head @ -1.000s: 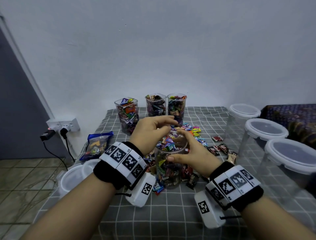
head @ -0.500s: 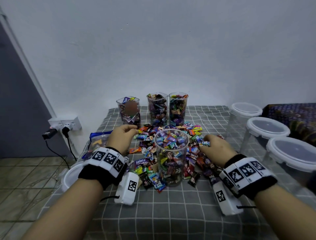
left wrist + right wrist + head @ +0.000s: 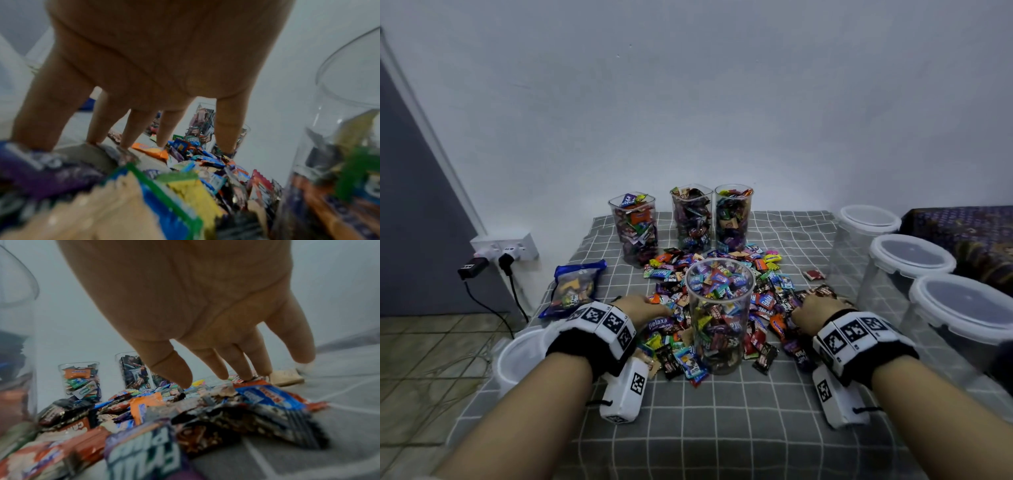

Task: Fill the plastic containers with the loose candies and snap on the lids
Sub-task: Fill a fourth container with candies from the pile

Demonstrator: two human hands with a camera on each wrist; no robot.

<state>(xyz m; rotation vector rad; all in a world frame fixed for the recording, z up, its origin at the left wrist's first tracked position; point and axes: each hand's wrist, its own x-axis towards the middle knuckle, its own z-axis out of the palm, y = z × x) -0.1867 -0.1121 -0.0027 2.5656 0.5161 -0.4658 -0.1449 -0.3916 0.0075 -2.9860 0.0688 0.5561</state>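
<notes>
Four clear plastic containers are already packed with candy, and none of them wears a lid. Three filled containers [image 3: 692, 219] stand in a row at the upper middle of the head view, against the wall. The fourth, the front container [image 3: 718, 315], sits at the frame's centre with wrappers heaped up to its rim, so it looks about ready for closing. Around its base the loose candies [image 3: 767, 301] are spread over the checked surface [image 3: 722, 428], a sizeable pile yet to be packed.

Both hands are down on that pile. The left hand [image 3: 645, 308] lies left of the front container, fingers [image 3: 135, 129] spread and fairly straight, tips touching wrappers, with nothing gripped. The right hand [image 3: 813, 310] is right of it; the right wrist view shows its fingers [image 3: 172, 368] extended and relaxed just over the candies, likewise holding nothing.

Along the right edge of the head view stand three larger containers [image 3: 914, 274] that look empty, their white lids sitting on top. At the lower left edge a white lidded tub [image 3: 520, 356] shows partly, and a blue snack bag [image 3: 575, 287] lies above it.

By my reckoning the filling is about half done, and the snapping on of lids has not begun for the filled ones.
</notes>
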